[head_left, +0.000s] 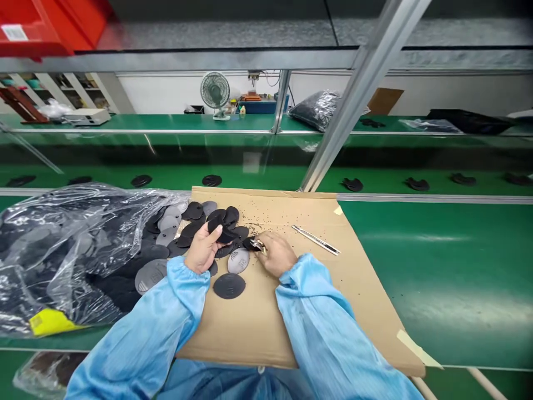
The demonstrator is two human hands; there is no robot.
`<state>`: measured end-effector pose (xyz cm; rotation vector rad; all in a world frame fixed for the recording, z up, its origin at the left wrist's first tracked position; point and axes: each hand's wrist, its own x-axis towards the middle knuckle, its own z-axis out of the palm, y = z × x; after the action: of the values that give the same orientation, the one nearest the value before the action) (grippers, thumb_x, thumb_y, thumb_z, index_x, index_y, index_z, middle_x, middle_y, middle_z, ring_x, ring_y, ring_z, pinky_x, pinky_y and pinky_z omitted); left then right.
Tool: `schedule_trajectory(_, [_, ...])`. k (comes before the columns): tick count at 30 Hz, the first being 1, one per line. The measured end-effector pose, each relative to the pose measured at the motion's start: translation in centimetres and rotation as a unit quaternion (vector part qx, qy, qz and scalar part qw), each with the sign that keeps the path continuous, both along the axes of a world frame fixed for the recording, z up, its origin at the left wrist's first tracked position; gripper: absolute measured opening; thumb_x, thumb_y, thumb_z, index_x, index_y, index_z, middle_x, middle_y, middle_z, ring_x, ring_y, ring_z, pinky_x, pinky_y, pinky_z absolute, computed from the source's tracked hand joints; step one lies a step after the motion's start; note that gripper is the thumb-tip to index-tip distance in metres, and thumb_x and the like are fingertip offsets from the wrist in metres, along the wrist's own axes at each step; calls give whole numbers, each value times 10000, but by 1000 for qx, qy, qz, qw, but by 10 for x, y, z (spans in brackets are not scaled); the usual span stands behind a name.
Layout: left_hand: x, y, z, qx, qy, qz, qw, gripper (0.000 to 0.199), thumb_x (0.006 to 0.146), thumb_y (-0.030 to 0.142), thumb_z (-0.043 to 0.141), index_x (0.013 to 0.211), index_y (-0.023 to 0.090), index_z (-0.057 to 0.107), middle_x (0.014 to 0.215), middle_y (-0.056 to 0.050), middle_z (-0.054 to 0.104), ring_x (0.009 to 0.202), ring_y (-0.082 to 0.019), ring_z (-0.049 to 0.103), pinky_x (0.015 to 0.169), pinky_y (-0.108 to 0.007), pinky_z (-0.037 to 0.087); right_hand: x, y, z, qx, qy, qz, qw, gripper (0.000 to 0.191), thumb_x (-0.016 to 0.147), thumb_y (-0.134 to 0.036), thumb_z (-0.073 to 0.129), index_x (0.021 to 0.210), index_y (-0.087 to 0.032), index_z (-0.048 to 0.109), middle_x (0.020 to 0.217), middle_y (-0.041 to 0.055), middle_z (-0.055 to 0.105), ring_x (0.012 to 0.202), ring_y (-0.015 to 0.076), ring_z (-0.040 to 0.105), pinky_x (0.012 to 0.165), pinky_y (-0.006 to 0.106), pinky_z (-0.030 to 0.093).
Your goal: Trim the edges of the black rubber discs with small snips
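My left hand (202, 249) is closed on a curved black piece (222, 230), its thumb lying on top. Just to the right, my right hand (275, 253) grips a small shiny metal tool (259, 245), whose exact kind I cannot make out. The tool's tip is close to another dark piece (250, 243). Under and around my left hand lies a loose pile of black and grey oval pieces (167, 229). Nearer to me, a grey oval piece (238, 260) and a dark oval piece (229, 285) rest flat on the cardboard (237, 328).
A clear plastic bag (79, 244) of similar pieces bulges on the left. Beyond my right hand lies a slim cutter knife (316, 240), with black specks scattered around. Behind the cardboard, a green belt (266, 175) carries spaced dark pieces. A metal post (353, 89) slants up at centre right.
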<state>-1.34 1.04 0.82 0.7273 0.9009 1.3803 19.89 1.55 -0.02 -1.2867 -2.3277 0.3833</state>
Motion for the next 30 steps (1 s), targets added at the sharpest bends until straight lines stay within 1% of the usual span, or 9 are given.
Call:
schedule_trajectory(2, [1, -2, 0, -6, 19, -21, 1000, 446, 693, 384, 753, 1017, 171, 534, 832, -49, 677, 708, -195, 668, 544, -282, 540, -1, 2, -1, 33, 5, -24, 999, 129, 786, -154, 560, 903, -174, 610, 913, 87, 639, 878, 242, 570, 811, 370, 445])
schedule_trajectory(5, [0, -7, 2, -23, 44, -49, 998, 448, 721, 426, 718, 1028, 184, 500, 810, -39, 668, 633, -184, 665, 462, -247, 511, 0, 5, -2, 94, 76, -74, 990, 125, 843, -180, 471, 851, -177, 596, 835, 82, 635, 802, 227, 575, 760, 361, 458])
schedule_trajectory(8, [-1, -11, 4, -32, 55, -72, 995, 432, 737, 435, 696, 1028, 186, 496, 835, -41, 664, 612, -170, 659, 409, -213, 480, -1, 4, -2, 138, 193, -119, 964, 91, 848, -197, 486, 823, -195, 573, 777, 51, 618, 751, 201, 584, 729, 343, 480])
schedule_trajectory(10, [-1, -12, 6, -40, 59, -80, 994, 430, 734, 439, 694, 1018, 183, 498, 836, -45, 664, 605, -166, 656, 397, -208, 475, -5, 1, -1, 166, 264, -118, 943, 51, 847, -191, 516, 837, -202, 565, 791, 43, 617, 765, 193, 600, 740, 346, 498])
schedule_trajectory(15, [-1, -16, 12, -106, 31, -148, 983, 419, 718, 391, 698, 1006, 151, 510, 725, -65, 663, 522, -174, 637, 327, -179, 368, -21, -13, 6, 252, 304, -50, 917, 137, 828, -127, 572, 923, -224, 591, 867, 52, 645, 830, 207, 627, 771, 388, 516])
schedule_trajectory(20, [-4, -15, 17, -159, -9, -215, 963, 332, 741, 315, 662, 1001, 151, 538, 714, -72, 675, 455, -137, 608, 309, -150, 273, -26, -21, 13, 309, 286, -41, 906, 235, 757, -80, 647, 935, -233, 622, 872, 56, 662, 807, 227, 641, 755, 410, 519])
schedule_trajectory(23, [-8, -8, 13, -180, -17, -259, 949, 317, 747, 352, 672, 967, 151, 562, 691, -63, 675, 426, -127, 591, 297, -146, 259, -25, -16, 13, 304, 249, 60, 917, 291, 730, -51, 650, 950, -239, 633, 854, 54, 675, 770, 227, 644, 722, 406, 518])
schedule_trajectory(27, [-11, -4, 9, -203, -23, -243, 948, 360, 748, 463, 671, 890, 142, 594, 665, -43, 655, 439, -138, 600, 331, -185, 386, -26, -12, 8, 271, 195, 171, 927, 312, 776, -110, 608, 1029, -291, 638, 894, 47, 696, 786, 220, 651, 731, 399, 513])
schedule_trajectory(30, [-10, -5, 7, -177, -37, -232, 956, 405, 640, 402, 786, 898, 139, 617, 707, -42, 658, 527, -142, 633, 458, -227, 506, -28, -11, 2, 255, 163, 185, 935, 320, 807, -159, 578, 1071, -332, 633, 930, 35, 698, 837, 232, 643, 781, 417, 500])
